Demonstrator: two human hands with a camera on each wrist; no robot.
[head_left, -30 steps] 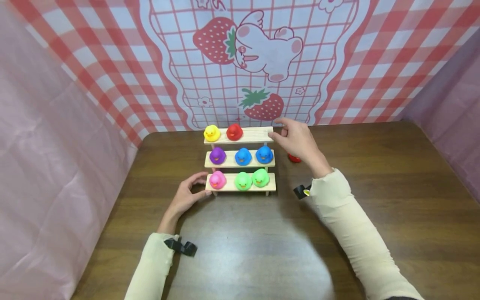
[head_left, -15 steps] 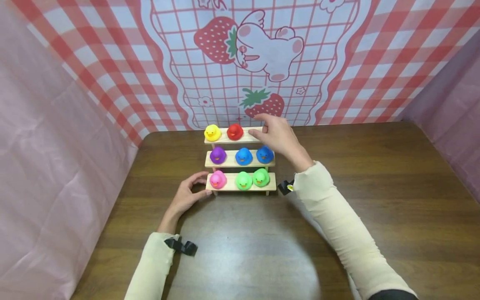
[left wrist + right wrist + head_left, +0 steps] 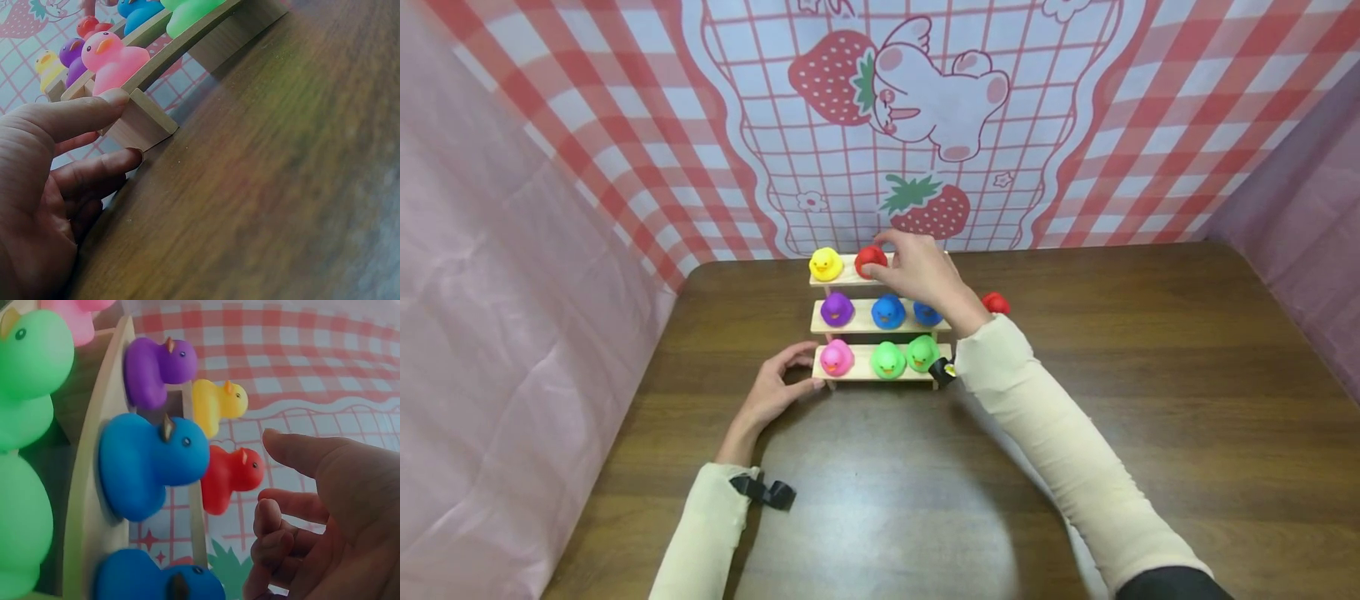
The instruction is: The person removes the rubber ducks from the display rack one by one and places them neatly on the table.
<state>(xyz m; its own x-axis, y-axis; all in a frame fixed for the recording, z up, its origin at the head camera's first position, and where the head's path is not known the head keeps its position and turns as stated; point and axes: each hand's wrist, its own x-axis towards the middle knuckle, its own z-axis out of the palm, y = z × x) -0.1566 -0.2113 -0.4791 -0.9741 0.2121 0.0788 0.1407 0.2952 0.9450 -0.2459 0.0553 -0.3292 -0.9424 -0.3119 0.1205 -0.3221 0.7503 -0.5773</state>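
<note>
A three-tier wooden stand (image 3: 850, 373) carries small rubber ducks. My left hand (image 3: 772, 390) grips the left end of its bottom shelf, with the thumb at the front corner beside the pink duck (image 3: 112, 61). My right hand (image 3: 919, 265) is at the top tier, thumb and index finger spread on either side of the red duck (image 3: 868, 257). In the right wrist view a small gap shows between the fingertips and that red duck (image 3: 232, 478). Left of it sits the yellow duck (image 3: 826, 264). My right hand hides the top shelf's right part.
The middle tier holds a purple duck (image 3: 837, 309) and two blue ducks, one (image 3: 888, 312) fully visible. Two green ducks, including one (image 3: 888, 361) in the middle, stand below. Another red duck (image 3: 996, 302) lies on the table right of the stand. A checked cloth (image 3: 1120, 167) hangs behind.
My right hand has moved left along the top shelf, from its right end to the red duck. The red duck on the table is more exposed. My left hand stays put.
</note>
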